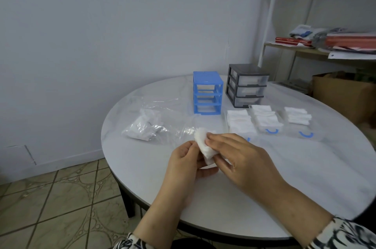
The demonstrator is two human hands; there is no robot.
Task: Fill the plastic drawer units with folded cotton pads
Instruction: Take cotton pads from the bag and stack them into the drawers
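Dim, bluish, even light; glare on the plastic bag point(154, 124); wide-angle bending and blur at edges.

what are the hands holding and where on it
Both hold one white cotton pad: the left hand grips its left side, the right hand pinches its right edge.

Round white table point(284, 177): blue drawer unit point(207, 96), grey drawer unit point(247, 86), pad-filled clear drawers point(268, 118), plastic bag point(150, 124).

No readable text — the red books point(293, 41) show only blurred marks
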